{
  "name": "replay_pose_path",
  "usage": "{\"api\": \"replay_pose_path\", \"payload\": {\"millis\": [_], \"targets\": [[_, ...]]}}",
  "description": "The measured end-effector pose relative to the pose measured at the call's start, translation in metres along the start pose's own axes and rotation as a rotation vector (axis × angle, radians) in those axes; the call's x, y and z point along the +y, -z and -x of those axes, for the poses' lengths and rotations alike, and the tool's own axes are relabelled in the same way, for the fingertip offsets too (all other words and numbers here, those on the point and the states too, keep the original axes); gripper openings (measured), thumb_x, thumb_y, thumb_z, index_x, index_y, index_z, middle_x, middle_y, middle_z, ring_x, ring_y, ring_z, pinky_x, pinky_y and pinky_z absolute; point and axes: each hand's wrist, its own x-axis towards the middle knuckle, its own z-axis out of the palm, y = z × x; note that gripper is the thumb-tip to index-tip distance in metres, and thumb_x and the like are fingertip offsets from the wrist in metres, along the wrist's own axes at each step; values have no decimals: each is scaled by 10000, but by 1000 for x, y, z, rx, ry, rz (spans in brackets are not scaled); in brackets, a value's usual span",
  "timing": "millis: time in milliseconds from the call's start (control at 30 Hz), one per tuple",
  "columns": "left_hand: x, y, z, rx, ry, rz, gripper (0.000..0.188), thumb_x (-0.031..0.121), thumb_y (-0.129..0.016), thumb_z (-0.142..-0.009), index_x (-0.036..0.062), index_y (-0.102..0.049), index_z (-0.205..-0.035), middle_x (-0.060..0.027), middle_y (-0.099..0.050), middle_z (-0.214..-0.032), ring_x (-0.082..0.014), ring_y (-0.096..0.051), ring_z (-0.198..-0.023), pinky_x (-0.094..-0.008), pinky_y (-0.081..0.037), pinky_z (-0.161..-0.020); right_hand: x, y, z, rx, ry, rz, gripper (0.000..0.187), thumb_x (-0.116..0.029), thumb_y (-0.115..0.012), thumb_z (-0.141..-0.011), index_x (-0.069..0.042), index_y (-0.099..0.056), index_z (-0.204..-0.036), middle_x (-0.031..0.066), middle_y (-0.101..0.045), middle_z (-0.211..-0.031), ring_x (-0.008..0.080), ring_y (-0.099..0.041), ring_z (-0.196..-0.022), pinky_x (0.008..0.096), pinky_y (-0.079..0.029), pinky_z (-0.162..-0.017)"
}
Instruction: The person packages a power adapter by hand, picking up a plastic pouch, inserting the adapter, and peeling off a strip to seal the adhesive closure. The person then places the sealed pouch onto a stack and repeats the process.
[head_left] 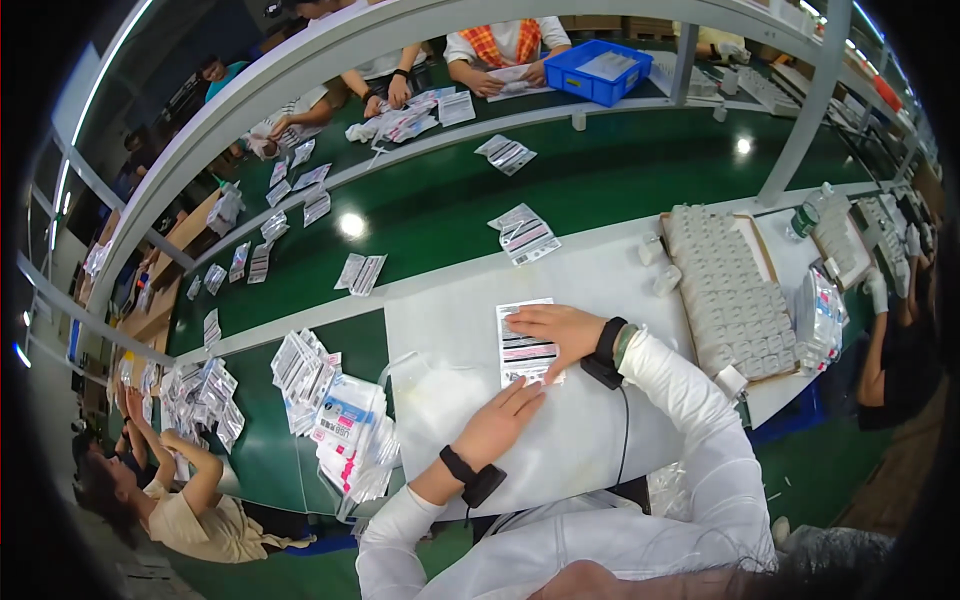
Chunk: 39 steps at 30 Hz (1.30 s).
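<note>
One left hand point(491, 433) and one right hand point(570, 331), fingers extended, grip nothing. Both touch a printed pouch point(521, 353), apparently holding it flat.

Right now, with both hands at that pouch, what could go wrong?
The cable running from the right wrist toward the table edge could snag, tugging the right hand and perhaps shifting the pouch. The packet pile looks loosely heaped near the left sleeve, so moving the left hand might disturb it. The right sleeve is close to a white cube, which it might knock.
</note>
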Motion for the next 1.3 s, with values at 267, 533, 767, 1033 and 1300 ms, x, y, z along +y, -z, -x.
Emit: {"api": "replay_pose_path", "payload": {"millis": [267,533,767,1033,1300], "targets": [[-40,4,-43,-90,158,55,257,130,-604,-816,98,-643,-1068,-34,-618,-1148,-249,-600,-1107,-375,-538,-839,-13,12,1,-62,-90,-38,1137,-485,-860,-602,-59,-316,-1505,163,-369,-1526,312,-333,-1421,406,-282,-1161],[-42,-28,-51,-68,204,-127,341,35,-604,-775,128,-670,-1096,-33,-648,-1141,-227,-621,-1060,-333,-555,-806,36,86,27,469,-430,287,602,-320,-726,-819,-68,-547,-1336,144,-522,-1389,319,-460,-1302,432,-355,-1086],[-41,-16,-47,44,217,-87,367,36,-574,-792,124,-669,-1136,-45,-647,-1164,-244,-616,-1062,-351,-547,-841,86,104,75,-137,-1051,741,220,-172,-552,-873,-174,-734,-996,99,-640,-1158,291,-651,-1009,452,-471,-910],[-36,-29,-42,48,257,31,345,48,-581,-797,73,-677,-1127,-40,-646,-1193,-255,-575,-1116,-378,-501,-917,-50,69,22,518,-313,-242,589,84,-651,-716,-109,-605,-1271,117,-485,-1149,301,-536,-1052,320,-475,-903],[-73,-44,-31,156,305,395,297,119,-665,-746,112,-745,-1032,-11,-672,-1211,-257,-556,-1128,-376,-447,-995,-85,-2,20,111,-342,-27,589,-10,-680,-735,-140,-593,-1303,113,-517,-1155,311,-531,-1061,343,-488,-874]]}}
